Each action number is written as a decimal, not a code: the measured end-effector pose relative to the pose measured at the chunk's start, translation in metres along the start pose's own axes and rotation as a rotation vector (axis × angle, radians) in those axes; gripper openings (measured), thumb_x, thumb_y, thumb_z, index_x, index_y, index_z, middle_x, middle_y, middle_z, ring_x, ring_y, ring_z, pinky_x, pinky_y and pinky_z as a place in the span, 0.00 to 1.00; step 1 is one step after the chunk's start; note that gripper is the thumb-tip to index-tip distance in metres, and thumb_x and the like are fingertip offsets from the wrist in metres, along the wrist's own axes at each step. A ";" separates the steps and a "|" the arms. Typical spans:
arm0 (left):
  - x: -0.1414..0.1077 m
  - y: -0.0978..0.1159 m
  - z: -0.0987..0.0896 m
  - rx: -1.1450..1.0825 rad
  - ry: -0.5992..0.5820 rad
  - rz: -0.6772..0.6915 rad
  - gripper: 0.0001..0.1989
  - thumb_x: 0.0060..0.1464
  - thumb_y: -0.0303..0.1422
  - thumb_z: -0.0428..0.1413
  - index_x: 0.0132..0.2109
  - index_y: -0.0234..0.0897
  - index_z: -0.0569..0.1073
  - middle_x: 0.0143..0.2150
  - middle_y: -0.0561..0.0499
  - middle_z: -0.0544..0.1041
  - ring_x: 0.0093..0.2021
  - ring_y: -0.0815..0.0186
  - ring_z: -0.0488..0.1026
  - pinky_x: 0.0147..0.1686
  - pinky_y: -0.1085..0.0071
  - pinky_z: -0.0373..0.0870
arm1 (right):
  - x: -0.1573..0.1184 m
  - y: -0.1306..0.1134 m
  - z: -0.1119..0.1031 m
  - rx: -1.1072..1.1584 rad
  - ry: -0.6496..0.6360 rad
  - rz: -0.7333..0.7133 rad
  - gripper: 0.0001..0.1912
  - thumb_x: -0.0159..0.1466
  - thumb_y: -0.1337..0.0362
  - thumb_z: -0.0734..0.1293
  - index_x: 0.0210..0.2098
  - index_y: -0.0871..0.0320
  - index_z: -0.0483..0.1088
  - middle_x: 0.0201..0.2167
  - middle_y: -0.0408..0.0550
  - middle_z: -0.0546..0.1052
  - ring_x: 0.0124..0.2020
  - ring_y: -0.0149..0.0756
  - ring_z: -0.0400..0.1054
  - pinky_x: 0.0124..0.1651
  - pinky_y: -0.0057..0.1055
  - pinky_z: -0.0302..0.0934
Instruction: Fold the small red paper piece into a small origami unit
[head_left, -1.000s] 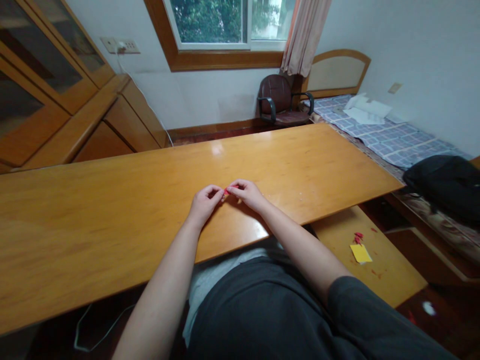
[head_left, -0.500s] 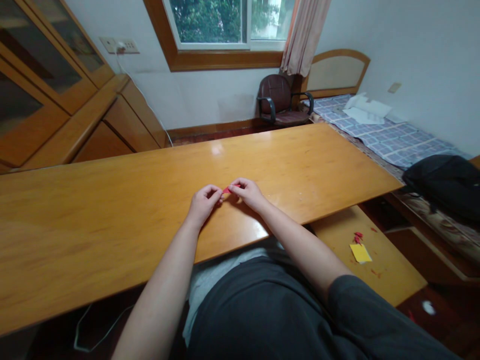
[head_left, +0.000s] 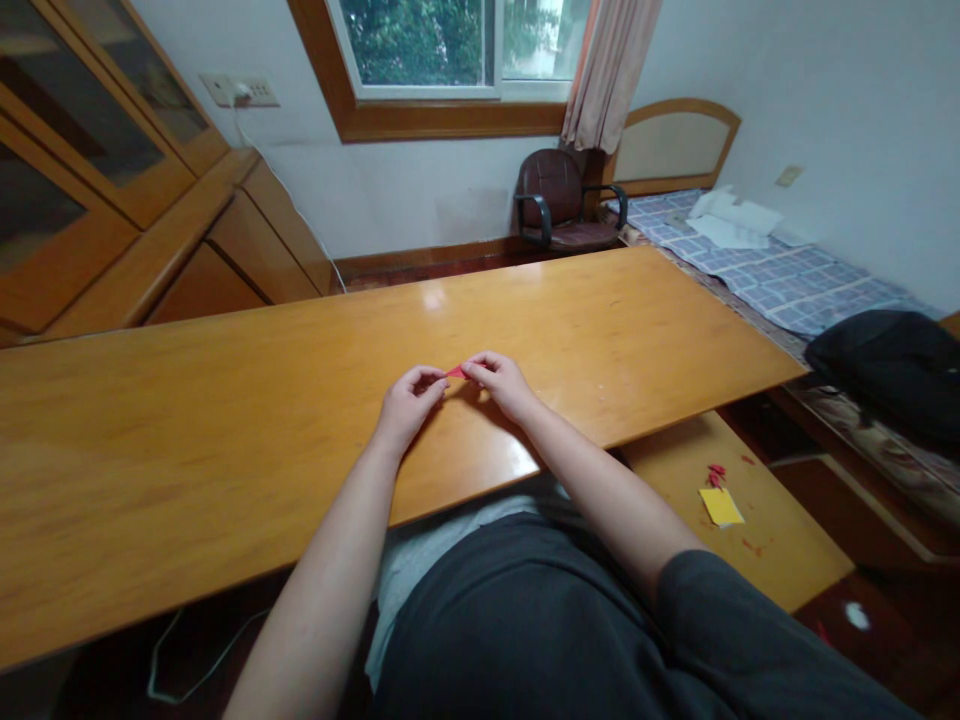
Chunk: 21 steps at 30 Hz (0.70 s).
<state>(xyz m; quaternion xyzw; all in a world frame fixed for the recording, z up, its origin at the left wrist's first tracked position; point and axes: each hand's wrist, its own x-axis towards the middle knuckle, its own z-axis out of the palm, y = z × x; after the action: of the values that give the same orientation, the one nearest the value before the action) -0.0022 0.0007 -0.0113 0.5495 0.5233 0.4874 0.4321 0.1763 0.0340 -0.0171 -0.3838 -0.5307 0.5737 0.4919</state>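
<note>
A small piece of folded red paper (head_left: 456, 371) is stretched between my two hands, just above the wooden table (head_left: 225, 420). My left hand (head_left: 410, 402) pinches its left tip between thumb and fingers. On the other end, my right hand (head_left: 501, 384) is closed, thumb against forefinger, and covers much of the piece. Its exact folded shape is too small and too hidden to make out.
Right of my body, a lower wooden surface (head_left: 780, 540) bears a stack of yellow paper squares (head_left: 721, 507), small red folded pieces (head_left: 716, 477) and orange-red scraps. Beyond stand a brown armchair (head_left: 551, 195) and a bed (head_left: 795, 270) with a black bag (head_left: 889, 370).
My right hand has shifted slightly up and to the right. A little more of the red paper shows between my hands. My left hand has barely moved.
</note>
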 end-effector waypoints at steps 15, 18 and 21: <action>-0.002 0.005 -0.001 -0.068 0.011 -0.024 0.18 0.46 0.45 0.66 0.38 0.34 0.78 0.28 0.51 0.78 0.26 0.68 0.72 0.27 0.73 0.69 | -0.005 -0.007 0.000 -0.009 -0.125 0.039 0.13 0.56 0.55 0.70 0.30 0.59 0.73 0.24 0.40 0.70 0.27 0.28 0.60 0.33 0.26 0.55; -0.001 0.004 -0.002 -0.089 0.012 -0.019 0.18 0.46 0.45 0.66 0.38 0.35 0.78 0.29 0.51 0.78 0.26 0.69 0.72 0.27 0.73 0.69 | -0.006 -0.007 0.000 -0.005 -0.152 0.051 0.13 0.55 0.55 0.70 0.30 0.59 0.73 0.24 0.40 0.70 0.26 0.28 0.61 0.32 0.25 0.55; -0.001 0.003 -0.002 -0.100 0.006 -0.018 0.17 0.47 0.44 0.65 0.38 0.35 0.78 0.29 0.51 0.77 0.26 0.69 0.71 0.27 0.73 0.69 | -0.006 -0.006 0.000 -0.006 -0.159 0.052 0.13 0.56 0.54 0.70 0.31 0.59 0.72 0.24 0.40 0.70 0.26 0.28 0.61 0.31 0.26 0.56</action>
<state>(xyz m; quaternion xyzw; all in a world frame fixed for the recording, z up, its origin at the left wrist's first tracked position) -0.0035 -0.0007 -0.0083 0.5211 0.5043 0.5109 0.4617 0.1790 0.0275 -0.0115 -0.3523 -0.5595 0.6134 0.4319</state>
